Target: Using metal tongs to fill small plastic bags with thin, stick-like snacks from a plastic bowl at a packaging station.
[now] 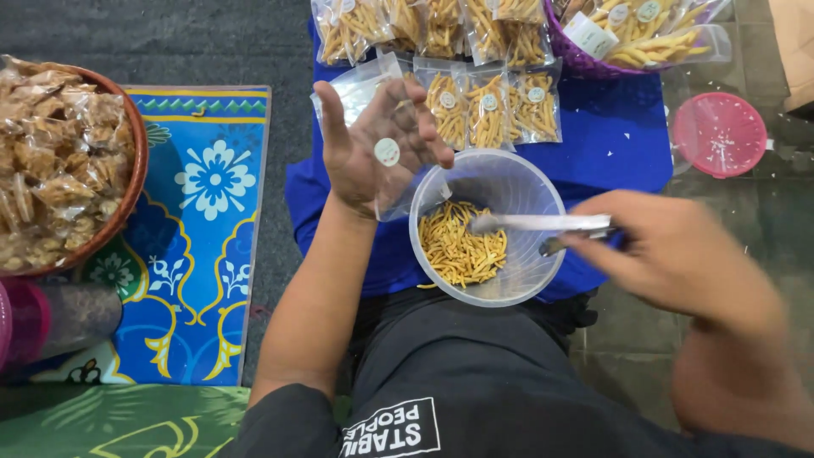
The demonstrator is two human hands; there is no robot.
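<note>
While the left hand (pixel 373 153) holds the small clear plastic bag (pixel 381 127) open, the right hand (pixel 670 254), gripping metal tongs (pixel 543 225), should lift modest pinches from the clear plastic bowl (pixel 530 182).

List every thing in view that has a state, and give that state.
Left hand: holds an empty clear bag, mouth open.
Right hand: grips metal tongs, tips in the bowl.
Clear bowl: partly filled with yellow snack sticks.
Filled packets: lie flat on blue cloth.

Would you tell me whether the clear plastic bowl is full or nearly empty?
Nearly empty: the clear plastic bowl holds only a shallow layer of yellow snack sticks.
</note>
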